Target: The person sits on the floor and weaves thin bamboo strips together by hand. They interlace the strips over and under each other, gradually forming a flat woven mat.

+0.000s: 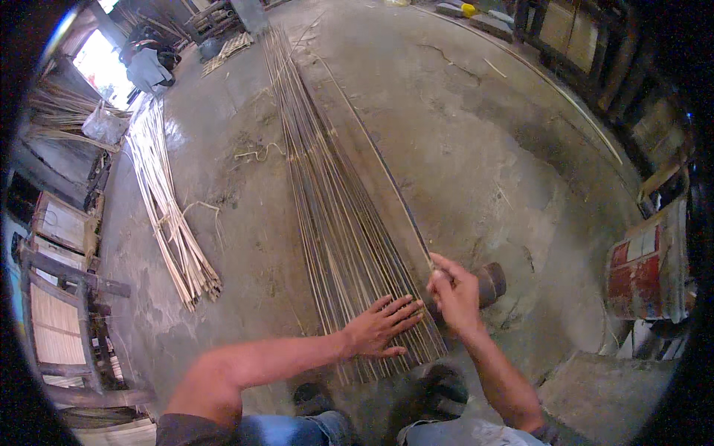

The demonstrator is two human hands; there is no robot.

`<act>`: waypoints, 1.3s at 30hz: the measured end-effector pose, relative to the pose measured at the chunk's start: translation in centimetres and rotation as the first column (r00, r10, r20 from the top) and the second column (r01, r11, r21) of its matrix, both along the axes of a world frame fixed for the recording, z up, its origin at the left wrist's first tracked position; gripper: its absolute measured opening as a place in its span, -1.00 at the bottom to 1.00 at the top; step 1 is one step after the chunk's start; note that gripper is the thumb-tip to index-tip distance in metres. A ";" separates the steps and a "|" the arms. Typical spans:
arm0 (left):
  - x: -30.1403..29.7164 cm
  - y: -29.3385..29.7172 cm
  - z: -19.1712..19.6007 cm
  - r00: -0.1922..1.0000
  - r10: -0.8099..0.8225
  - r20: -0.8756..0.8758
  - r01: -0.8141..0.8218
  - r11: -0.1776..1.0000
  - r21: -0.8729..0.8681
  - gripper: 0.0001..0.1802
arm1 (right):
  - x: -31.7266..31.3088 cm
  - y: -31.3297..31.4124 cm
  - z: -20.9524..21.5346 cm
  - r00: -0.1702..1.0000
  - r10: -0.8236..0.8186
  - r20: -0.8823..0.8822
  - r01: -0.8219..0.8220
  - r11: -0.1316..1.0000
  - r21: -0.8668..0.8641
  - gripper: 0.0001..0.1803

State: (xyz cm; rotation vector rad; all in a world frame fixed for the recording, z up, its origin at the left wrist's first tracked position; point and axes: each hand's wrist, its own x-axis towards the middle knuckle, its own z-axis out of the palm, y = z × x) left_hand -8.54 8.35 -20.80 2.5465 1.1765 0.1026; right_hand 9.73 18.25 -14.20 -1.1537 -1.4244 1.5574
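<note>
Left hand [383, 325] lies flat, fingers spread, on the near end of 1 wide layer of dark bamboo strips [338, 223] running lengthwise down mid floor [483, 149]. Right hand [454, 293] is closed, pinching 1 strip at the layer's right edge, w/ a dark cylinder [491, 284] just behind it. 1 pale strip bundle [167, 208] lies well apart toward the floor's left edge.

Stained concrete floor [483, 149] – dark bamboo strips [335, 215], pale strip bundle [167, 208], short log [491, 282]

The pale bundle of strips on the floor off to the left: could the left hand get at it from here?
Probably not without shifting. The left hand lies flat on the dark strips, and the pale bundle lies apart across bare concrete floor, seemingly beyond the arm's stretch. Nothing blocks the way.
</note>
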 end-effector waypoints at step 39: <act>0.3 1.1 -0.8 1.000 -0.008 0.016 0.007 1.000 0.028 -0.10 | 10.9 -9.9 11.5 0.905 -0.425 0.008 0.416 0.890 0.186 -0.51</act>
